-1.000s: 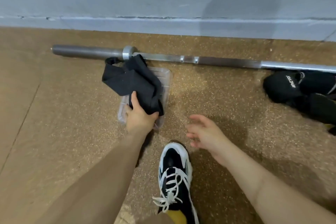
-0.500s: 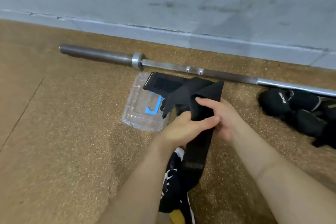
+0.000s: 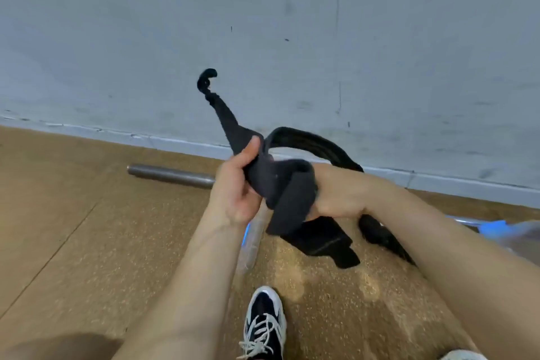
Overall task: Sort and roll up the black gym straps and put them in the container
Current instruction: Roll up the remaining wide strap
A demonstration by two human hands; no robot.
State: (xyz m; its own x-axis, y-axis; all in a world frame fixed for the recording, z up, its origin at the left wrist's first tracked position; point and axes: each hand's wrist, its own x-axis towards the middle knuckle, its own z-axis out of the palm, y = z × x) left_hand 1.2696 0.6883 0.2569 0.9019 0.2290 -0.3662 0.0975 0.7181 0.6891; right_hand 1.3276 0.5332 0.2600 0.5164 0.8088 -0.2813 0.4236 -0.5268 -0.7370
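Note:
I hold a tangle of black gym straps (image 3: pixel 280 184) up in front of me with both hands. My left hand (image 3: pixel 233 187) grips the bundle from the left, thumb pressed on top. My right hand (image 3: pixel 336 193) grips it from the right. One strap end (image 3: pixel 210 88) flicks up against the wall, another arcs over my right wrist, and a wide end (image 3: pixel 324 242) hangs below. The clear plastic container (image 3: pixel 248 245) with a blue part lies on the floor under my left forearm, mostly hidden.
A steel barbell (image 3: pixel 172 177) lies along the base of the grey wall (image 3: pixel 263 38). My dark and white shoe (image 3: pixel 264 327) stands on the brown speckled floor (image 3: pixel 87 242). A blurred blue and clear object (image 3: pixel 496 228) shows past my right forearm.
Both hands have lifted the straps higher and pulled them apart, so the ends whip upward. The view has tilted up toward the wall, and my arms now cover the container.

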